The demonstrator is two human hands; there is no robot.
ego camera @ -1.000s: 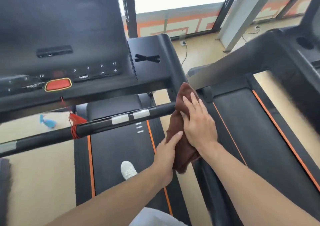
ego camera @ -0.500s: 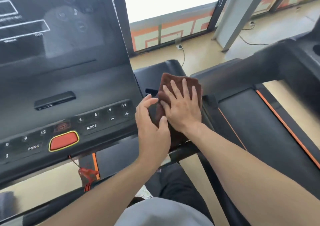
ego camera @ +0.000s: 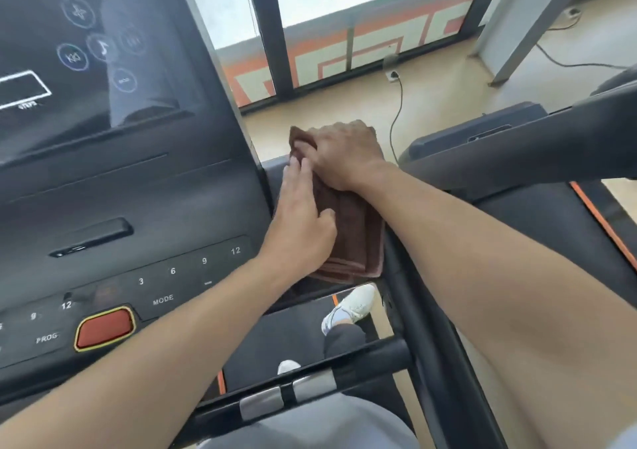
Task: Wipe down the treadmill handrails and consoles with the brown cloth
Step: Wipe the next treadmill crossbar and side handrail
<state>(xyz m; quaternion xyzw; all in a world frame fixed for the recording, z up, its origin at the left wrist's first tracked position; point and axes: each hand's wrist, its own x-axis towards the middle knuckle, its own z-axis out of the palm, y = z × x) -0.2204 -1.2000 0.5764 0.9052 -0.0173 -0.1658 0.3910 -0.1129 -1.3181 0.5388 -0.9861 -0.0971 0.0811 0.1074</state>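
Observation:
The folded brown cloth (ego camera: 355, 235) lies on the black side wing at the right of the treadmill console (ego camera: 138, 207). My right hand (ego camera: 344, 154) is on the cloth's far end, its fingers curled down over the far edge and gripping it. Beside the console's edge, my left hand (ego camera: 300, 221) lies flat on the cloth's left side with straight fingers, the thumb pressing on the fabric. The front handrail bar (ego camera: 379, 354) with its silver sensor plates (ego camera: 287, 395) runs below my forearms. The right side rail (ego camera: 431, 345) runs back from the wing.
A red stop button (ego camera: 105, 328) and number keys sit on the console's lower panel. A second treadmill (ego camera: 517, 152) stands close on the right. A power cable (ego camera: 396, 117) crosses the beige floor toward the window wall. My white shoe (ego camera: 351, 307) is on the belt.
Both hands and the cloth have gone from the side rail up onto the console's right wing. My right hand has slid to the far end and curled over it; my left hand now lies flat on the cloth.

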